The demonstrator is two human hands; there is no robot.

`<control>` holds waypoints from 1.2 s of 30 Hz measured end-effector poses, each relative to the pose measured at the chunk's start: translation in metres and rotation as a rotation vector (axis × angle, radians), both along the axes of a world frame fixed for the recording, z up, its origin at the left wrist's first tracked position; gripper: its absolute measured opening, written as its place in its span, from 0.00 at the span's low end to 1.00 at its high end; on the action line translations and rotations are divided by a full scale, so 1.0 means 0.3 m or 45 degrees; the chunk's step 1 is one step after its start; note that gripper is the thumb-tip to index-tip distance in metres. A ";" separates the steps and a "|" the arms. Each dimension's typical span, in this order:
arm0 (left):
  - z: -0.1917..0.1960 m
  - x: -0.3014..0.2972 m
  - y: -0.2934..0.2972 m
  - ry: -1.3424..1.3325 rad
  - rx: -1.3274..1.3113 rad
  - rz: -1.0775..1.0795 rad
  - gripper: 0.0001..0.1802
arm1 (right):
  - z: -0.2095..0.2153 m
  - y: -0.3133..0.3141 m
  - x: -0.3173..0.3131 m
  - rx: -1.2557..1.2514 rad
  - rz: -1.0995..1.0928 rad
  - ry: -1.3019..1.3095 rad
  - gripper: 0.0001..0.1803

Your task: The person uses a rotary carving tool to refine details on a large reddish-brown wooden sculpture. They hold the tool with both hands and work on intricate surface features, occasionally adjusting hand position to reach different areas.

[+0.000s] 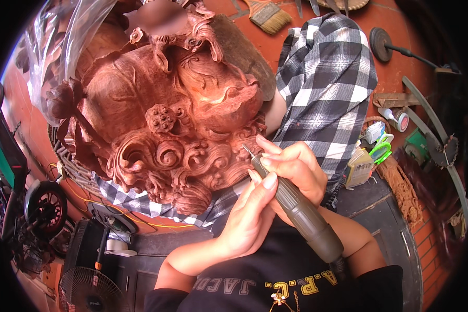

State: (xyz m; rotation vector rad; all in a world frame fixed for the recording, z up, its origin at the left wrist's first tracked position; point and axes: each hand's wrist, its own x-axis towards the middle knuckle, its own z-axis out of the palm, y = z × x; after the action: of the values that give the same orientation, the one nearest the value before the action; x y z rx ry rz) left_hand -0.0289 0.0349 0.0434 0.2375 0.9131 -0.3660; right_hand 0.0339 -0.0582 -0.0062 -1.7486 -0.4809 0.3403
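Right hand [296, 169] clamped on a grey-green rotary tool [301, 213], its thin bit touching the lower right edge of a reddish wood carving [166, 119] that rests on the checked-cloth lap [322, 83]; left hand [252, 213] closed on the tool's front part, fingertips beside the right hand; a small yellow-brown bottle [359, 166] and a white tube with a red-ringed cap [395, 118] lie on the floor to the right; a paintbrush [268, 15] lies near the top edge.

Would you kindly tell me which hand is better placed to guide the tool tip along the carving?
Right hand: it grips the grey-green rotary handpiece near its bit at the reddish wooden carving; the left hand only steadies it.
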 end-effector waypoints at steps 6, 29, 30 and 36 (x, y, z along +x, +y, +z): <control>-0.023 -0.018 0.009 -0.049 -0.066 -0.006 0.29 | 0.002 -0.003 0.010 -0.049 0.050 -0.064 0.14; -0.026 0.080 -0.061 -0.230 -0.067 0.085 0.29 | 0.075 -0.045 0.178 -0.049 -0.092 0.951 0.08; -0.022 0.086 -0.067 -0.220 -0.092 0.102 0.29 | 0.070 -0.054 0.171 -0.070 -0.067 0.873 0.09; -0.025 0.077 -0.033 -0.192 -0.208 0.055 0.21 | 0.091 -0.072 0.143 -0.254 0.219 0.540 0.11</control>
State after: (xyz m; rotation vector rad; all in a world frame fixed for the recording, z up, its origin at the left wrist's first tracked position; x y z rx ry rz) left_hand -0.0057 0.0251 0.0359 0.0938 0.7345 -0.3751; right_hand 0.0769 -0.0798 0.0211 -1.7653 -0.2961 0.8858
